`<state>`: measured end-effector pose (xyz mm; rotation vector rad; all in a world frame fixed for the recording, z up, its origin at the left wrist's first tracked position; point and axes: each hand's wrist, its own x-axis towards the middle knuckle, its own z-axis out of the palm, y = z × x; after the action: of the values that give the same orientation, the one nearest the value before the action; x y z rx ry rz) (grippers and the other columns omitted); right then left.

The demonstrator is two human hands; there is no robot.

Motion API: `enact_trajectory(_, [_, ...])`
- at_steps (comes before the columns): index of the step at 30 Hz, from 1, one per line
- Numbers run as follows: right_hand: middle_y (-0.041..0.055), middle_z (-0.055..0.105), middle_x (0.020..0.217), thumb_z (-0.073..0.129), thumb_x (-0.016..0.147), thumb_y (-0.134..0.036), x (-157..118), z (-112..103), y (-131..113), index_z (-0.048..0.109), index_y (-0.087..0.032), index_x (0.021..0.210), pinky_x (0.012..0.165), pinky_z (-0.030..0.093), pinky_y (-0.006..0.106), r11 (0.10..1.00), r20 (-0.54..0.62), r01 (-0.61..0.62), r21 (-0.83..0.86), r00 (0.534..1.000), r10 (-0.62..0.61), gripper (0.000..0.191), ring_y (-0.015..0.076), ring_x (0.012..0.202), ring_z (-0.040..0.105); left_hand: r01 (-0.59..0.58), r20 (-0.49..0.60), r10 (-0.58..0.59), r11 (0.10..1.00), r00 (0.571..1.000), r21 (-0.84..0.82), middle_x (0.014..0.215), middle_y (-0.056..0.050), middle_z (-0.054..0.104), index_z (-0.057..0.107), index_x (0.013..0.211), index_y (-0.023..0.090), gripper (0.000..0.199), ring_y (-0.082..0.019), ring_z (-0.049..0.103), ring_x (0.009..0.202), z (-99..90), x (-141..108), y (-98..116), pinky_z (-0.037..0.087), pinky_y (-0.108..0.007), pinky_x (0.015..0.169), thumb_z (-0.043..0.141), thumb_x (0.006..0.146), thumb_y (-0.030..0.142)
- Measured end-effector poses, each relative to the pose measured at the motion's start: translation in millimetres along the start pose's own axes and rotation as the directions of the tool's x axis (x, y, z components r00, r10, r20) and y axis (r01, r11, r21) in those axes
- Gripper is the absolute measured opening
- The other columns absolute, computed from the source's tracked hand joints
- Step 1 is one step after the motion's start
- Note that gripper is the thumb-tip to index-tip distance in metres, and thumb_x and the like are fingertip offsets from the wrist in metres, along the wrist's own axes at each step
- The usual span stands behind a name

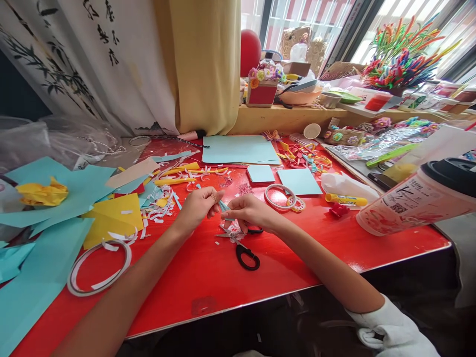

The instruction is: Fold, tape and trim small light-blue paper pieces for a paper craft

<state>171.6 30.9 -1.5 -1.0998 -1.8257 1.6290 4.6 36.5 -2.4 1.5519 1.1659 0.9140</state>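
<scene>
Between my two hands, over the middle of the red table, is a narrow folded piece of light blue paper (pixel 224 208). My left hand (pixel 199 206) pinches its upper left end between thumb and fingers. With its thumb and forefinger my right hand (pixel 247 212) grips the lower right end. Just below my right hand lie black-handled scissors (pixel 247 257), their blades spread and pointing left. One handle loop is partly covered by that hand. Small paper scraps (pixel 235 229) lie under the blades.
Double-sided tape rolls (pixel 76 277) (pixel 279 207) lie left and right. Blue sheets (pixel 241 148), paper squares (pixel 299 181) and a yellow glue stick (pixel 345 200) are farther back. A large cup (pixel 420 198) stands at the right. Cut strips (pixel 158 206) and a yellow sheet (pixel 115 218) lie left.
</scene>
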Motion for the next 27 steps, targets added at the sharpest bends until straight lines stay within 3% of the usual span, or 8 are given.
enact_trajectory(6, [-0.0004,0.057,0.048,0.061,0.072,-0.036,0,-5,1,0.062,-0.01,0.068,0.033,0.022,0.017,1.0,-0.02,-0.028,0.0,0.999,0.028,0.027,0.0034,0.033,0.043,0.091,0.068,-0.082,0.986,0.994,-0.137,0.06,-0.002,0.056,0.056,0.068,0.014,0.039,-0.01,0.049,0.048,-4.9,3,3,0.04,-0.022,0.044,0.05,0.075,0.051])
enact_trajectory(9, [-0.0001,0.056,0.047,0.06,0.073,-0.037,1,-6,6,0.064,-0.01,0.069,0.033,0.022,0.018,1.0,-0.032,-0.027,-0.011,0.999,0.027,0.028,0.0037,0.034,0.041,0.027,0.013,-0.026,0.998,1.0,-0.052,0.065,-0.002,0.057,0.059,0.074,0.014,0.035,-0.01,0.049,0.052,-8.4,5,2,0.042,-0.022,0.045,0.055,0.072,0.049])
enact_trajectory(15, [-0.002,0.052,0.042,0.06,0.073,-0.036,1,-4,4,0.064,-0.01,0.069,0.034,0.021,0.018,1.0,-0.02,-0.021,-0.011,1.0,0.02,0.027,0.0035,0.034,0.039,-0.039,-0.111,0.052,0.992,0.993,0.118,0.056,0.001,0.053,0.053,0.063,0.015,0.033,-0.008,0.048,0.044,-4.3,5,-9,0.041,-0.022,0.047,0.051,0.075,0.046])
enact_trajectory(18, [0.0001,0.057,0.051,0.06,0.073,-0.037,2,-3,5,0.062,-0.01,0.068,0.035,0.023,0.019,0.999,-0.027,-0.022,0.037,0.999,0.023,0.027,0.0033,0.035,0.04,-0.011,-0.057,0.012,1.0,0.998,0.013,0.063,-0.001,0.054,0.056,0.069,0.014,0.031,-0.01,0.051,0.052,-6.5,6,-8,0.045,-0.024,0.049,0.05,0.076,0.044])
enact_trajectory(21, [-0.0013,0.054,0.053,0.06,0.073,-0.038,4,-4,8,0.059,-0.011,0.067,0.035,0.022,0.018,0.995,-0.04,-0.009,0.103,0.999,0.013,0.028,0.0021,0.036,0.035,-0.069,0.001,0.069,0.997,0.998,-0.022,0.078,-0.004,0.058,0.06,0.089,0.016,0.031,-0.014,0.055,0.069,-12.5,7,-3,0.048,-0.024,0.057,0.052,0.075,0.043])
enact_trajectory(23, [-0.0028,0.052,0.054,0.059,0.074,-0.038,3,-5,8,0.058,-0.011,0.068,0.036,0.022,0.018,0.99,-0.018,0.01,0.14,1.0,-0.007,0.027,0.0017,0.037,0.033,-0.102,0.058,0.1,0.994,0.993,0.035,0.08,-0.004,0.06,0.061,0.093,0.017,0.032,-0.013,0.055,0.071,-15.1,7,-1,0.047,-0.024,0.062,0.054,0.074,0.042])
enact_trajectory(27, [-0.0033,0.053,0.056,0.059,0.074,-0.039,0,-6,4,0.057,-0.012,0.077,0.038,0.025,0.019,0.994,0.039,0.014,0.108,0.999,-0.018,0.027,0.0027,0.039,0.035,-0.12,0.098,0.102,0.973,0.99,0.196,0.07,-0.003,0.061,0.062,0.08,0.015,0.029,-0.013,0.054,0.062,-13.7,6,-4,0.044,-0.024,0.063,0.053,0.075,0.042])
